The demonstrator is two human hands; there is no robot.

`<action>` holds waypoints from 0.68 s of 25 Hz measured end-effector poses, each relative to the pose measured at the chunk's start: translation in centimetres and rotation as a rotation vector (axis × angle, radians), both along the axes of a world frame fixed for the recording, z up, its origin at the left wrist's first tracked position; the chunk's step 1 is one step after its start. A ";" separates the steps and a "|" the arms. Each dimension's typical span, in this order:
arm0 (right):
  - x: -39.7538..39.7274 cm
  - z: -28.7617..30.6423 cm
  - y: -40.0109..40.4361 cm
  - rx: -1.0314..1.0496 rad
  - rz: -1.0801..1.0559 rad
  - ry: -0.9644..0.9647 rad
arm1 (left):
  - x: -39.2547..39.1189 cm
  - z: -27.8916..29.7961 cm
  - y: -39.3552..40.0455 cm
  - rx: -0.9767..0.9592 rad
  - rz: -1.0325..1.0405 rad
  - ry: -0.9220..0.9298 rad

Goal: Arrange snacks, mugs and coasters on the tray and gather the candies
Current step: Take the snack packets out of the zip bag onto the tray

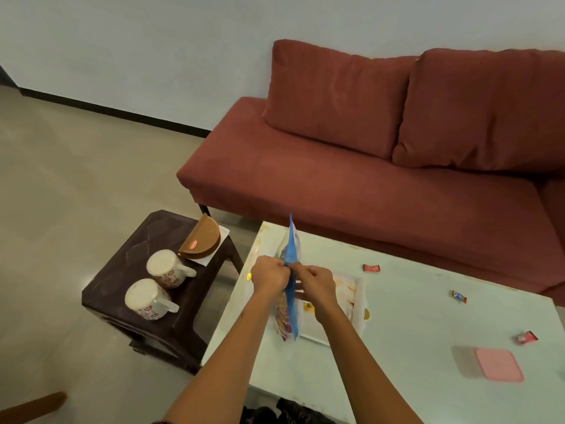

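I have the blue snack packet (291, 270) pinched at its edge by both my left hand (269, 275) and right hand (315, 281), held upright above the white tray (356, 296) on the worktop (412, 316). I'd pull evenly and keep it over the tray.

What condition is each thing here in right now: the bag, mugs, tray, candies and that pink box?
snack bag: held edge-on above the tray, pinched by left hand and right hand.
mugs: two, upside down on the dark stool.
tray: flat on the table.
candies: wrapped, scattered on the table.
pink box: lid on.
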State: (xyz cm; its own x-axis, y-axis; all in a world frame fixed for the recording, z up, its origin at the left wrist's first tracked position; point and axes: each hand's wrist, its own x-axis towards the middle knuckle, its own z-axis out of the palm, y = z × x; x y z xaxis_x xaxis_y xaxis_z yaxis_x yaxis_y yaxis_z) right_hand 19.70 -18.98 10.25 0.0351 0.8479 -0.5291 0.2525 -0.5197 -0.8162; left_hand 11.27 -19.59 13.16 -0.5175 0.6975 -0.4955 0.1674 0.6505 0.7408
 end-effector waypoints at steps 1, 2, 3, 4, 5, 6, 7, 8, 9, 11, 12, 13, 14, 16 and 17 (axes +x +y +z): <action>-0.2 -0.1 0.0 -0.004 -0.009 0.011 | 0.3 -0.1 -0.4 0.009 -0.029 0.034; -0.2 -0.3 -0.1 -0.009 -0.018 0.022 | 0.6 -0.3 -0.8 0.020 -0.057 0.066; -0.3 -0.4 -0.2 -0.020 -0.029 0.030 | 0.8 -0.3 -1.1 0.029 -0.072 0.089; -0.3 -0.4 -0.3 -0.034 -0.040 0.036 | 1.0 -0.3 -1.3 0.038 -0.078 0.099; -0.1 -0.5 -0.4 -0.046 -0.047 0.044 | 1.0 -0.4 -1.4 0.048 -0.087 0.099; 0.1 -0.7 -0.3 -0.055 -0.047 0.051 | 0.9 -0.7 -1.6 0.060 -0.099 0.086; 0.4 -0.9 -0.3 -0.061 -0.043 0.053 | 0.8 -0.8 -1.7 0.073 -0.107 0.055; 0.8 -0.9 -0.3 -0.066 -0.042 0.047 | 0.7 -0.8 -1.8 0.077 -0.114 0.012; 1.0 -1.0 -0.3 -0.071 -0.041 0.032 | 0.6 -0.7 -1.9 0.066 -0.122 -0.028; 1.6 -1.1 -0.3 -0.075 -0.036 0.005 | 0.7 -0.7 -1.6 0.003 -0.118 -0.073; 1.7 -1.1 -0.4 -0.074 -0.030 0.010 | 0.8 -0.8 -1.5 -0.030 -0.097 -0.094; 1.8 -1.0 -0.5 -0.074 -0.023 0.022 | 1.0 -0.8 -1.5 -0.051 -0.073 -0.123; 1.9 -0.8 -0.6 -0.073 -0.014 0.033 | 1.1 -0.9 -1.5 -0.059 -0.050 -0.161; 2.4 -1.0 -0.6 -0.067 0.016 0.047 | 1.2 -1.1 -1.5 -0.071 -0.011 -0.252; 2.8 -1.1 -0.6 -0.064 0.024 0.056 | 1.2 -1.2 -1.5 -0.080 0.004 -0.302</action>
